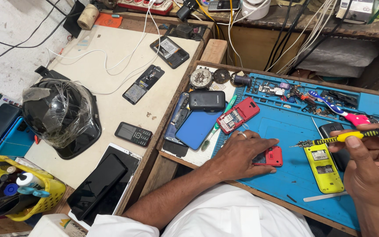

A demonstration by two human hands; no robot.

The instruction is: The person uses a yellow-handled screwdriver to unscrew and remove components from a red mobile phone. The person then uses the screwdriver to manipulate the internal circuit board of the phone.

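Small red plastic phone cover (pixel 272 156) flat on blue rubber repair mat (pixel 286 175), pressed under fingertips of left hand (pixel 242 153), fingers spread, not clenched. Just to the right, opened yellow phone body (pixel 322 168), long axis pointing away. Above it, yellow-black screwdriver (pixel 352 137) pinched in right hand (pixel 373 171), tip pointing left toward cover.

To my left I see a black helmet (pixel 62 116) wrapped in clear film on the pale bench (pixel 110 48), a yellow basket (pixel 44 195) of small tools, a black keypad phone (pixel 133 134), and a red power strip (pixel 145 6) at the back.
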